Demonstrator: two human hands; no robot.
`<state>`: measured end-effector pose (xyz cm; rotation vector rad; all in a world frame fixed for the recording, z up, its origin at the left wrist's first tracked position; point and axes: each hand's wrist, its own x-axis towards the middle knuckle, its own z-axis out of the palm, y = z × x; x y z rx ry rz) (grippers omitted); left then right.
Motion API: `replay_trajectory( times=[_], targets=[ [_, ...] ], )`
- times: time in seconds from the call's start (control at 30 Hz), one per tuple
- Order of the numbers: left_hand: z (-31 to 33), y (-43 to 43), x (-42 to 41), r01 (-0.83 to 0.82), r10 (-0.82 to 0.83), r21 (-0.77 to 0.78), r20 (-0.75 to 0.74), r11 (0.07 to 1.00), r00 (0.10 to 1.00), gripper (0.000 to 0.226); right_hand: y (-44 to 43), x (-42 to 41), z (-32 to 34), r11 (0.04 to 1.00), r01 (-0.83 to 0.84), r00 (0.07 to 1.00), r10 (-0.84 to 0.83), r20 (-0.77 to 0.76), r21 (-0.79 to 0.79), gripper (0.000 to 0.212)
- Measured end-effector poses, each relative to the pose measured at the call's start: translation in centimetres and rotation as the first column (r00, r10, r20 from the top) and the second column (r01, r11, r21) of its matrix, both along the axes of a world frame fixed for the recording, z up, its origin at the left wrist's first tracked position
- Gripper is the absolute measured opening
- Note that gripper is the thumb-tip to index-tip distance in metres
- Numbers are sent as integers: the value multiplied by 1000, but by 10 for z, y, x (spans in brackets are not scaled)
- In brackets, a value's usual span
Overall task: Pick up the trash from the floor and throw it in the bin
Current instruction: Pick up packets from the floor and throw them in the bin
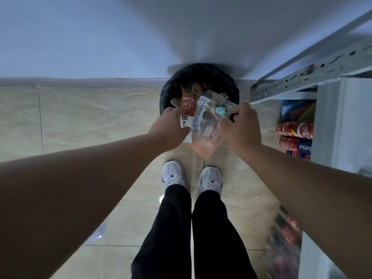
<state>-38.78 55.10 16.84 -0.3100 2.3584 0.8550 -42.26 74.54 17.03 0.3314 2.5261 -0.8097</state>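
Head view, looking straight down: beige tiled floor (84, 121) meeting a pale wall (80, 37). Grey metal shelving (330, 125) at right, stocked with red and blue soda cans (296, 135). Black trousers and white sneakers (173, 174) planted just short of a round bin with black liner (167, 93), set against the wall and already holding wrappers. Both arms stretched forward over the bin's near rim. Left hand (171, 127) clenched on a red-and-white snack wrapper (187, 115); right hand (241, 127) pinching a crumpled clear plastic bag (207, 125), the two pieces touching, held above the bin's near edge. One clear scrap of plastic (98, 232) lying on the floor behind, at left.
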Motion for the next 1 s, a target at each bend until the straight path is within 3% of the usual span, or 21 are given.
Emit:
replay_trajectory(
  times=[0.07,0.17,0.33,0.43,0.53,0.67,0.73,0.87,1.0],
  targets=[
    [0,2,7,129,-129,-35,-3,991,992,59,-5,7,4,972,-222,975,221,-12,-74,30],
    [-13,5,10,324,-321,-68,52,944,946,68,-18,9,-7,899,-425,893,436,112,-106,47],
    [-51,13,-11,394,-376,-75,179,916,909,62,-30,-18,-47,881,-468,833,464,302,-64,35],
    [-80,19,-26,431,-399,-92,248,897,883,46,-32,-35,-74,842,-537,773,514,372,-49,3],
    [-103,26,-31,490,-446,-132,264,862,855,46,-38,-46,-97,808,-587,732,559,389,-58,18],
    [-107,35,-33,473,-438,-163,212,866,874,37,-42,-51,-101,787,-614,716,588,376,-63,23],
    [-93,31,-29,373,-352,-144,154,916,923,32,-41,-49,-92,798,-601,738,579,346,-53,12],
    [-56,12,-7,217,-216,-117,21,969,976,32,-37,-38,-56,795,-604,778,573,259,53,27],
    [-8,-12,23,169,-167,-151,22,974,986,57,-39,-25,-9,733,-673,725,629,280,98,41]
  ],
)
